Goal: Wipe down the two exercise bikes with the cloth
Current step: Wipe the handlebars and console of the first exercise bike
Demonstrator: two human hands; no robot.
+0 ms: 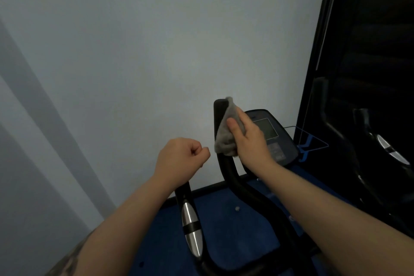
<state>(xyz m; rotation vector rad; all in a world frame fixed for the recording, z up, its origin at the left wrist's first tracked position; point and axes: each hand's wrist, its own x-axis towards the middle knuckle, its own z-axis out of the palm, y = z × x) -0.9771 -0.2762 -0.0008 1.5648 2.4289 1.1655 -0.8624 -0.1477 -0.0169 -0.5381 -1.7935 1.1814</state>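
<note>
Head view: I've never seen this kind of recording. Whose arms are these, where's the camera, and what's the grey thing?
There is no robot here. The single camera sits on a person's head, looking forward and down, so the arms are theirs. The right hand presses a grey cloth around the upright black handlebar of an exercise bike, beside its console. The left hand is a loose fist near the bike's other grip and holds nothing visible. A second bike stands on the right, on the blue floor.
</note>
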